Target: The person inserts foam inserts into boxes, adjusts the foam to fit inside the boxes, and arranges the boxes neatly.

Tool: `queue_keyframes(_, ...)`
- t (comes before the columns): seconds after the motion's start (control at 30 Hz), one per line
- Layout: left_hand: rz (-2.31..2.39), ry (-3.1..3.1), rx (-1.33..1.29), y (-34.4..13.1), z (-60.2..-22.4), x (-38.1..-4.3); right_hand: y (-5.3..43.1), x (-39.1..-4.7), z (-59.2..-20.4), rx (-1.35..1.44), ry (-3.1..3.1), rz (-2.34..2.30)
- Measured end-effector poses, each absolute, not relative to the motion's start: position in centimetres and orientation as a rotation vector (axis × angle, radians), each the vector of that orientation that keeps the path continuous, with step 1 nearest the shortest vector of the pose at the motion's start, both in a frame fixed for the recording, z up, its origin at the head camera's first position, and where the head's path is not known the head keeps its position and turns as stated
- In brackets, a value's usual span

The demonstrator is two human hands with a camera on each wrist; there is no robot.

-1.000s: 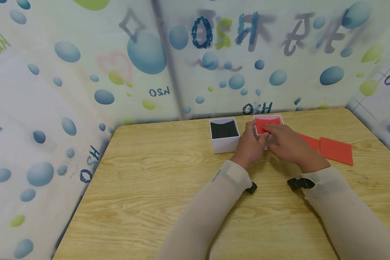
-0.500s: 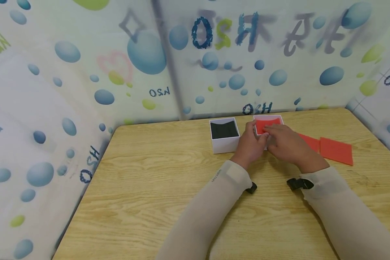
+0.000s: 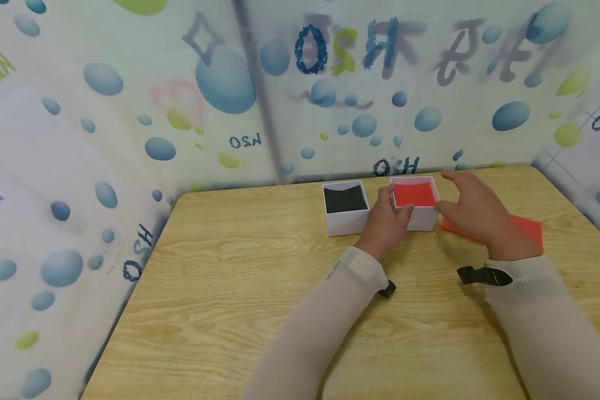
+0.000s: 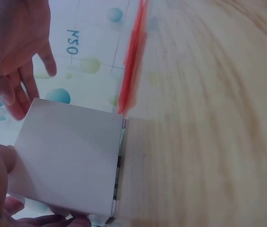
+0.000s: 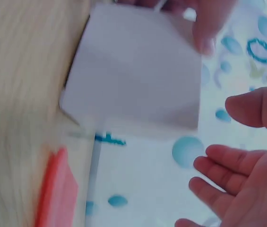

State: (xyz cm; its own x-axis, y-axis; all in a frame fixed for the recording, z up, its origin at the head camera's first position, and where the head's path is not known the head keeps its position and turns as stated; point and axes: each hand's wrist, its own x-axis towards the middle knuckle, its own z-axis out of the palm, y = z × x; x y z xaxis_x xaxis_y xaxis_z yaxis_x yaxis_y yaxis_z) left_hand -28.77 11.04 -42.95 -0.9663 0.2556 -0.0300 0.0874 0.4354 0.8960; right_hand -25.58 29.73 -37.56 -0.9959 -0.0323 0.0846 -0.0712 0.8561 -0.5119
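Observation:
A white open-topped box (image 3: 424,219) with a red sheet (image 3: 414,194) inside stands near the table's back edge. My left hand (image 3: 383,226) grips its left side, thumb on the front wall, fingers along the side; the left wrist view shows the box's blank front (image 4: 69,153). To the right of the box is my right hand (image 3: 482,214), fingers spread, holding nothing. In the right wrist view that hand (image 5: 246,177) appears palm-side, apart from the box. Flat red pieces (image 3: 529,229) lie on the table beyond the right wrist, partly hidden by it.
A second white box (image 3: 347,223), holding a black sheet (image 3: 345,201), stands just left of the left hand. A patterned cloth wall (image 3: 300,133) rises behind the wooden table (image 3: 240,289), whose back edge is close behind both boxes.
My right hand has lifted off the red sheet in the box and moved right, its fingers now extended. My left hand and both boxes have stayed in place.

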Motion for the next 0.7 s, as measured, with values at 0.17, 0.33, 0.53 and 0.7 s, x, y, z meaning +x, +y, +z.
queue_keyframes(0.17, 1.548, 2.533, 0.285, 11.1, -42.8, -28.6, 32.3, -25.2, -37.1, -0.062, -2.996, 0.826)
queue_keyframes(0.33, 1.54, 2.538, 0.281, 11.0, -42.7, -28.5, 35.3, -25.4, -38.0, -0.135, -3.086, 0.769)
queue_keyframes(0.53, 1.544, 2.535, 0.289, 11.0, -42.7, -28.5, 37.8, -25.7, -39.3, -0.145, -3.256, 0.749)
queue_keyframes(0.7, 1.549, 2.53, 0.278, 11.0, -42.8, -28.5, 38.9, -25.6, -40.4, -0.149, -3.36, 0.777)
